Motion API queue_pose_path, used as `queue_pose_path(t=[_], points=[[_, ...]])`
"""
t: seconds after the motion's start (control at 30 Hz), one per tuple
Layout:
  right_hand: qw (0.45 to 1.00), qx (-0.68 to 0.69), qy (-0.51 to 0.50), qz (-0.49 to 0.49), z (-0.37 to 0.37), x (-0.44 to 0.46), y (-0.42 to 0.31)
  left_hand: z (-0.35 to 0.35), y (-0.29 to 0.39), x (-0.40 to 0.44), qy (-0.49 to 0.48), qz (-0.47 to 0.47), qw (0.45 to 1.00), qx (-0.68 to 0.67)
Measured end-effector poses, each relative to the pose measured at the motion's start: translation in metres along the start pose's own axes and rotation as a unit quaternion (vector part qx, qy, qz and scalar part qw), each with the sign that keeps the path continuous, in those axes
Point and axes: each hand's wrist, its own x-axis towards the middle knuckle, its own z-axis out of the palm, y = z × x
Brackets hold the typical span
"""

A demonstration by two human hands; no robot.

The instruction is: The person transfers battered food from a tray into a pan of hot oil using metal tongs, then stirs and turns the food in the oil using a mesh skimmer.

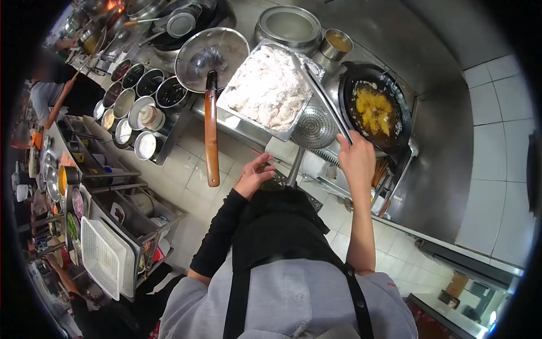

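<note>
My right hand (357,158) is closed around the end of long metal tongs (327,99). Their tips reach over the right side of a metal tray (285,134) heaped with white, flour-coated pieces (265,85). My left hand (255,176) hovers in front of my apron, below the tray, fingers loosely bent and apart with nothing seen in them. To the right of the tongs, golden-yellow food (372,110) sits in dark oil in a black wok (402,121). A perforated skimmer (313,125) lies between tray and wok, its handle pointing towards me.
A wooden-handled metal pan (212,135) juts out left of the tray. Several seasoning pots (148,146) stand farther left. Behind are a large metal pot (289,25) and a small container (337,44). A co-worker (53,96) stands at far left; another person's arm (63,274) shows lower left.
</note>
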Motion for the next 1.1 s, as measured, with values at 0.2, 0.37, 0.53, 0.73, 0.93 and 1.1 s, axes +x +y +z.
queue_pose_path(t=[0.2,0.37,0.53,0.73,0.93,1.1], points=[[0.999,0.028,0.027,0.029,-0.004,-0.024,-0.008,-0.009,0.010,-0.009,-0.023,-0.040,0.999,0.014],[0.995,0.067,0.059,0.041,-0.020,-0.044,-0.014,-0.009,0.010,0.001,-0.047,-0.051,0.997,0.026],[0.993,0.063,0.046,0.093,-0.050,-0.059,0.013,0.000,0.009,0.010,-0.037,-0.063,0.997,0.005],[0.989,0.034,0.066,0.126,-0.078,-0.074,0.085,0.022,0.003,0.008,-0.007,-0.077,0.997,-0.022],[0.985,-0.047,0.044,0.158,-0.096,-0.058,0.163,0.050,-0.019,0.008,0.004,-0.097,0.995,0.024],[0.980,-0.112,0.060,0.155,-0.094,-0.025,0.249,0.065,-0.046,0.001,0.045,-0.085,0.995,0.010]])
